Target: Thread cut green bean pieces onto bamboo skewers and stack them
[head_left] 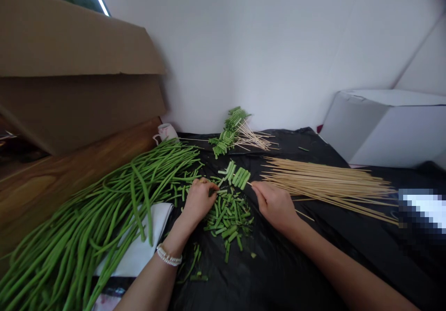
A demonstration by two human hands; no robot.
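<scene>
My right hand (273, 204) pinches a thin wooden skewer (249, 184) near its tip end, and its other end sticks out behind the hand. Several cut long bean pieces (240, 178) are threaded crosswise on it, side by side. My left hand (199, 200), with a beaded bracelet at the wrist, has thumb and fingers closed on what looks like a cut bean piece, mostly hidden. Beneath and between both hands lies a loose pile of cut bean pieces (230, 215) on the black plastic sheet (272, 269).
Whole long beans (87, 213) spread along the left over a white sheet (139, 250). Bare skewers (327, 181) lie at right. Filled bean skewers (232, 127) are stacked by the wall. A mug (167, 132), a cardboard box (80, 69) and a white box (390, 125) stand around.
</scene>
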